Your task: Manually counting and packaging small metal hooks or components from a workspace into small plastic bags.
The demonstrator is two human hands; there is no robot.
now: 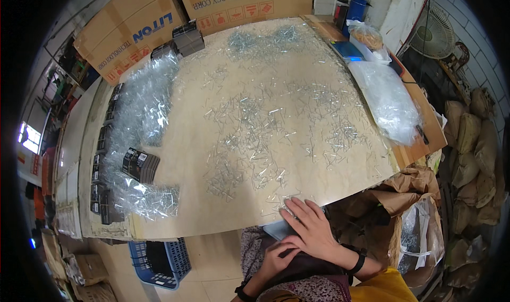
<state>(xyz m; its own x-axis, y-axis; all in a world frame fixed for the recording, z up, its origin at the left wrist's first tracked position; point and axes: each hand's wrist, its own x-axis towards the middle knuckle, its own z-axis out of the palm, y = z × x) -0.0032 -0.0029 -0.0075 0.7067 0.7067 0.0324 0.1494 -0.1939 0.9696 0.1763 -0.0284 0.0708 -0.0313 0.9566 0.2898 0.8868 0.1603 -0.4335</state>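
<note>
Many small bent metal wire pieces [247, 110] lie scattered in loose clusters over the pale wooden tabletop [183, 169]. At its front edge, my right hand [311, 230] reaches over with fingers stretched, the tips beside a few wire pieces. Under those fingers shows part of a flat grey object [279, 229], maybe a tray or pan; its kind is unclear. Close against the right hand, my left hand [276, 262] is closed, its fingers curled near that grey object's lower side. What it holds, if anything, is hidden.
Filled clear plastic packets [141, 100] pile up at the left, with a stack of dark printed cards [141, 165] among them. Cardboard boxes [127, 31] stand behind. At right are a scale [348, 50] and plastic bags [382, 97]. A blue basket [159, 265] sits below the table.
</note>
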